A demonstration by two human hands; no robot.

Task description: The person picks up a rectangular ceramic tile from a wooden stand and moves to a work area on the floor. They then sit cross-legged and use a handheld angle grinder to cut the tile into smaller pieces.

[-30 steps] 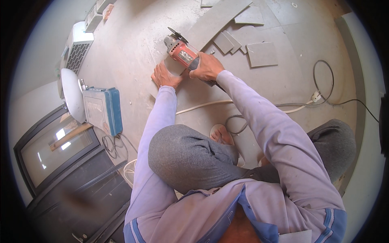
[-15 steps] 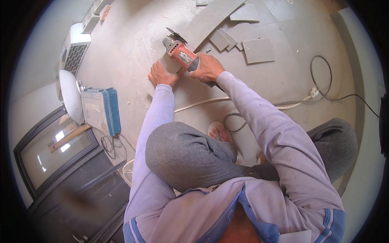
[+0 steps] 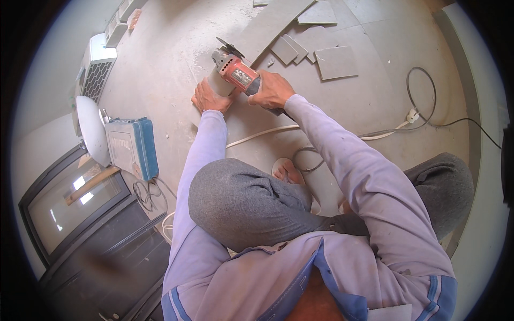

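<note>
The dusty, pale floor (image 3: pixel 375 101) stretches ahead of me, with a blue-sided toolbox (image 3: pixel 131 147) off to my left and loose tile pieces (image 3: pixel 337 63) further out to the right. My right grip (image 3: pixel 272 90) is wrapped round the rear of the red angle grinder (image 3: pixel 239 75) — well back from its dark disc (image 3: pixel 231 48), presumably so my fingers stay clear. The grinder sits over the long grey strip (image 3: pixel 272 25), which slants away from me. My left grip (image 3: pixel 211 98) spreads over the strip's near end, seemingly to steady it — whether its fingers close under the edge, or the disc touches the strip, I cannot tell.
</note>
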